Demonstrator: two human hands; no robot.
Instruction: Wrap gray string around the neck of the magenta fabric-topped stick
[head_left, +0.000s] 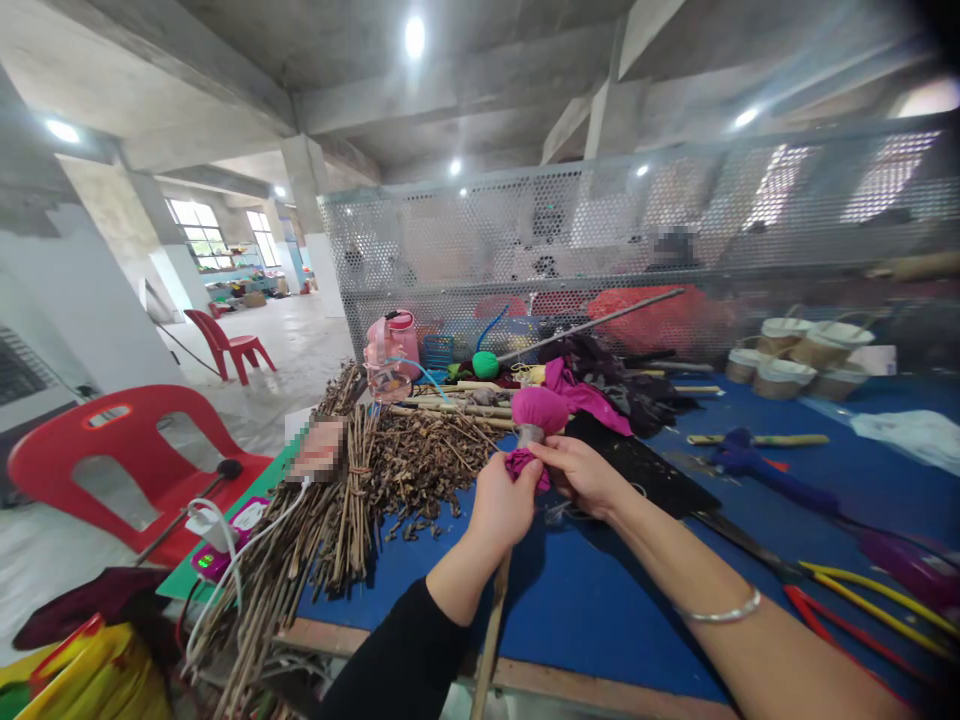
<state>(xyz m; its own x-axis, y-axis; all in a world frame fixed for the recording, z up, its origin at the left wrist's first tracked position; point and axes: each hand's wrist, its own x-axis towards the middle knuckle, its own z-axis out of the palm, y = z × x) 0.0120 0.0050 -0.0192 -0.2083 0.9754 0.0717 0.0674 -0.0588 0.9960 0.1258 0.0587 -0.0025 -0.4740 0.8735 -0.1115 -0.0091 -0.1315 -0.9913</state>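
Upright in front of me stands a wooden stick (491, 630) topped by a round magenta cloth-covered head (541, 410). A greyish band (531, 435) circles the neck just under this head. My left hand (501, 500) is closed around the gathered magenta cloth (521, 464) below the band, thumb on top. From the right, my right hand (589, 470) pinches at the same neck, its fingertips against the band and cloth. The far fingers of both hands are partly hidden. Close behind lies a loose magenta cloth (581, 395).
Bundles of dry twigs (356, 500) and shrivelled brown plant pieces (420, 465) cover the blue tabletop's left. Long-handled shears (806, 575) and a blue-handled tool (776, 480) lie right. Several small pots (784, 378) stand behind; a perforated metal screen (465, 240) closes the back.
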